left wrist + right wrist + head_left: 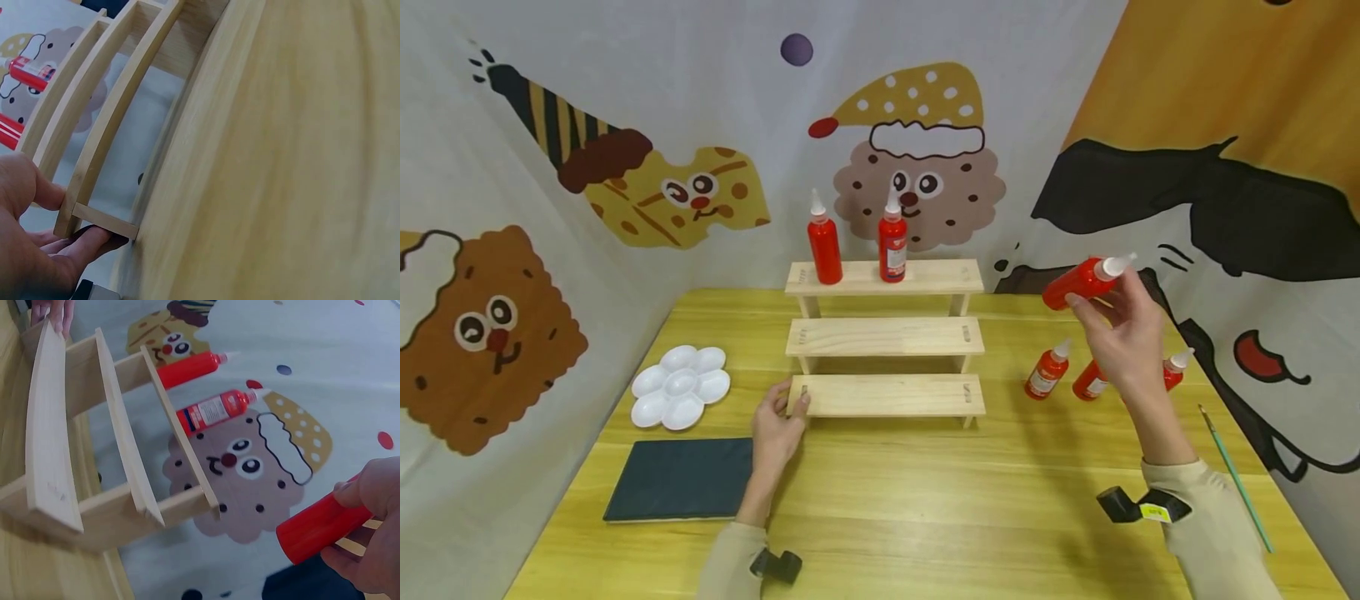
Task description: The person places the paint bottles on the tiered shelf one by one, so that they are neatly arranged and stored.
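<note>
table (895, 517), six bottles (1077, 286), one in right hand (1126, 333)

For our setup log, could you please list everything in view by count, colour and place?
Tabletop: one, yellowish, across the lower view.
Three-tier wooden stand: one, pale, centre.
Squeeze bottles: six, red; two on the stand's top tier, three right of it, one in the right hand.
Flower-shaped palette: one, white, left of the stand.
Flat book or board: one, dark, front left.
Paintbrush: one, teal handle, far right.
Cartoon backdrop: one, multicoloured, behind.
Wrist cameras: two, black, one per wrist.
Sleeves: two, beige, forearms.
Hands: two, bare; left hand grips the stand.
</note>
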Demonstrator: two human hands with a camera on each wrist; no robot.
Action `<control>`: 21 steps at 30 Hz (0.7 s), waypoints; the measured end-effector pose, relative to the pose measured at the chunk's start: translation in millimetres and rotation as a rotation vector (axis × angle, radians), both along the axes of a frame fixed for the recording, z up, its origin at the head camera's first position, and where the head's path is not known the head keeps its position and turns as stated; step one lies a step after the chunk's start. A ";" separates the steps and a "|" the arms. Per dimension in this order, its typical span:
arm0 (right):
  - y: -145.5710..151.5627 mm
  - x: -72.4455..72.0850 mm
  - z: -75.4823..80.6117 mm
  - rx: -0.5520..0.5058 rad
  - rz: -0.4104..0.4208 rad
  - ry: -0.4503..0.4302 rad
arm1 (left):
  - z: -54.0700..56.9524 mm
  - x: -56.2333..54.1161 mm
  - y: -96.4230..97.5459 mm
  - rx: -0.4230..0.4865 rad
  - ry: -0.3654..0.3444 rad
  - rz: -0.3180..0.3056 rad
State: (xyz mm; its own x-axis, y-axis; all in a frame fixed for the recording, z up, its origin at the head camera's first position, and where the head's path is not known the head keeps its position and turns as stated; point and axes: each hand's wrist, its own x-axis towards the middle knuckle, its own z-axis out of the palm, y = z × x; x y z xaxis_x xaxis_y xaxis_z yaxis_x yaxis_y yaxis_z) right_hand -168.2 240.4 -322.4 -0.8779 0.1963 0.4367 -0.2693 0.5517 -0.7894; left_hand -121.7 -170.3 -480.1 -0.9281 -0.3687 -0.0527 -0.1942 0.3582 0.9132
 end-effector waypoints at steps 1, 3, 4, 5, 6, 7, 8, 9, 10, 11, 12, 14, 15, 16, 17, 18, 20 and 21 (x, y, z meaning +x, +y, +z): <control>-3.2 -2.3 0.9 -0.001 0.012 0.002 | -0.1 0.2 0.2 0.000 0.000 -0.003; -10.0 -7.5 2.5 -0.010 0.044 0.013 | -0.5 0.3 0.6 -0.004 -0.001 -0.007; -13.2 -10.4 3.2 -0.018 0.064 0.016 | -0.5 0.2 0.7 -0.006 -0.002 -0.007; -16.4 -13.2 3.8 -0.025 0.082 0.013 | -0.7 0.1 0.9 -0.006 -0.002 -0.008; -19.8 -15.7 4.8 -0.034 0.100 0.009 | -1.0 0.0 0.9 -0.006 -0.001 -0.009; -22.9 -18.9 5.4 -0.041 0.117 -0.002 | -1.2 -0.2 0.8 -0.005 0.003 -0.009; -25.9 -22.0 6.0 -0.049 0.133 -0.017 | -1.4 -0.4 0.7 -0.005 0.006 -0.008; -28.6 -25.1 6.6 -0.055 0.146 -0.034 | -1.7 -0.5 0.7 -0.005 0.007 -0.008; -31.0 -28.0 6.8 -0.059 0.158 -0.052 | -2.1 -0.7 0.6 -0.006 0.008 -0.006; -33.5 -31.0 6.9 -0.068 0.173 -0.067 | -2.6 -1.0 0.5 -0.007 0.011 -0.006; -35.9 -34.1 6.8 -0.075 0.188 -0.078 | -3.2 -1.2 0.4 -0.010 0.013 -0.004; -40.6 -39.9 6.3 -0.089 0.219 -0.102 | -4.0 -1.3 0.2 -0.014 0.014 -0.004; -43.0 -42.9 5.7 -0.102 0.236 -0.105 | -4.2 -1.3 0.1 -0.015 0.013 -0.004; -45.5 -45.7 5.1 -0.111 0.249 -0.112 | -4.4 -1.3 -0.1 -0.015 0.014 -0.004; -48.2 -48.6 4.7 -0.116 0.259 -0.121 | -4.3 -1.0 -0.3 -0.015 0.015 -0.008; -50.7 -51.3 4.5 -0.118 0.265 -0.128 | -4.2 -0.7 -0.4 -0.014 0.014 -0.009; -55.9 -57.3 3.9 -0.120 0.279 -0.133 | -3.6 0.2 -1.0 -0.012 0.014 -0.014; -58.5 -60.3 3.7 -0.118 0.285 -0.136 | -3.6 0.5 -1.2 -0.011 0.015 -0.015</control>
